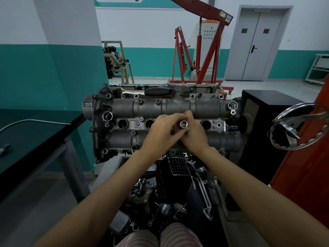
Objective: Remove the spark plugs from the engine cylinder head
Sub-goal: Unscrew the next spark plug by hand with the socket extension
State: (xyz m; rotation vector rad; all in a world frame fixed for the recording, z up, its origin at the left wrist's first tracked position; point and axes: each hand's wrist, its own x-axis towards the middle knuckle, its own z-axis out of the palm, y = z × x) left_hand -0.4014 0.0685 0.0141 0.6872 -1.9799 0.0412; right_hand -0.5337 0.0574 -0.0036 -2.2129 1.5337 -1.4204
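Note:
The grey engine cylinder head (178,106) lies across the middle of the view on a stand. Round plug wells show along its centre: one at the left (122,123), one beside my left hand (149,124) and one at the right (206,124). Both hands meet over the well between them, which is hidden. My left hand (160,132) and my right hand (193,134) are wrapped around a shiny metal socket (183,124) that stands upright with its open end facing up. No spark plug is visible.
A ratchet with a black handle (157,91) lies on the far edge of the head. A chrome handwheel (299,125) sticks out at the right beside a black cabinet (267,111). A dark table (35,132) stands at the left. Loose engine parts (169,189) lie below.

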